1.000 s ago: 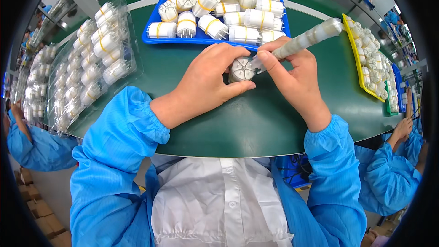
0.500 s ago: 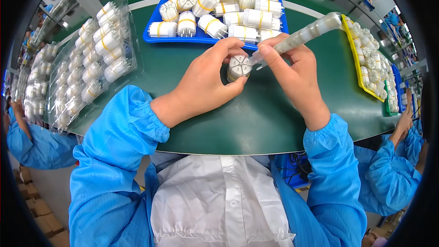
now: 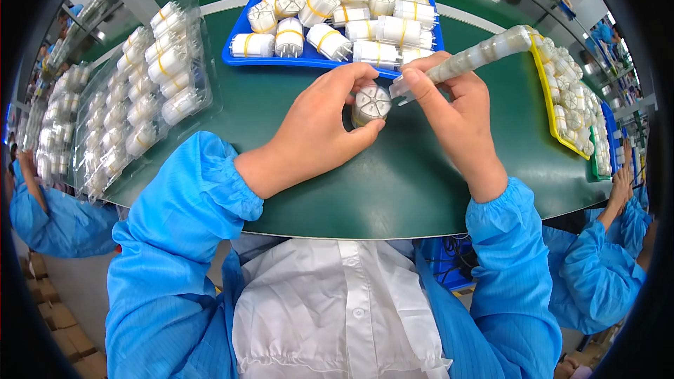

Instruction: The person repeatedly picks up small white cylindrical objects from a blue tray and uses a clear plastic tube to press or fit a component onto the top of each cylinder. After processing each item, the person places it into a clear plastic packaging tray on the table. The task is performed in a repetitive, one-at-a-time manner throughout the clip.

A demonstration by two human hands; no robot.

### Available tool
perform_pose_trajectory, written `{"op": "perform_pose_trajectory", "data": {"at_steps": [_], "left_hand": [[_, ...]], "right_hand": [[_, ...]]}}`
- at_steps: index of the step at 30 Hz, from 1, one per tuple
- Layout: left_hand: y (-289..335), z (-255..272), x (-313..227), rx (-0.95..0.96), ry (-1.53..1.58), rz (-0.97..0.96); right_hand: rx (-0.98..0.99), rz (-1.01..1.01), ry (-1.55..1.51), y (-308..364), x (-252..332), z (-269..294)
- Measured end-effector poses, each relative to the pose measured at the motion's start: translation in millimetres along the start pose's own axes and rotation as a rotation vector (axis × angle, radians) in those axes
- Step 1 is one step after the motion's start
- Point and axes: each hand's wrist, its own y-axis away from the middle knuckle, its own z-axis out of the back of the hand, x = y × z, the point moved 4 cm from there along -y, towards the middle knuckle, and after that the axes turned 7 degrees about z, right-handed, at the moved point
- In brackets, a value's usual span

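Note:
Between the thumb and fingers of my left hand (image 3: 316, 116) stands a short white cylinder (image 3: 371, 104), its round face divided into wedge-shaped segments and turned up toward me. My right hand (image 3: 453, 112) is closed around a long translucent tube (image 3: 484, 55) with whitish pieces packed along its inside. The tube slants from upper right down to its narrow clear tip, which is just beside the cylinder's right rim. My left fingertips are partly hidden behind the cylinder.
Beyond my hands, a blue tray (image 3: 281, 62) is heaped with white cylinders ringed by yellow bands. Clear plastic trays (image 3: 203, 63) of similar cylinders stand at left. At right is a yellow tray (image 3: 554, 126) of them. Other people in blue sleeves (image 3: 597, 274) sit on both sides.
The tube's tip has drawn back slightly to the right from the cylinder's face. The cylinder and my left hand have shifted a little to the right, and the segmented face has turned slightly.

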Motion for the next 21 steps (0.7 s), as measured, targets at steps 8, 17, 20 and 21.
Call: {"op": "perform_pose_trajectory", "data": {"at_steps": [8,17,20,21], "left_hand": [[-0.4,0.7,-4.8,0.015,-0.123,-0.017],[-0.2,-0.2,-1.7,0.056,0.068,0.013],[-1.5,-1.3,-2.4,0.067,0.072,-0.017],[-1.6,-1.7,-1.5,0.065,0.063,-0.024]], "right_hand": [[0.097,0.032,0.135,2.8,3.7,-7.4],[0.040,-0.034,0.045,-0.3,0.3,0.8],[0.061,-0.025,0.072,-0.9,0.7,-1.9],[0.072,-0.037,0.076,-0.4,0.6,-2.5]]}}
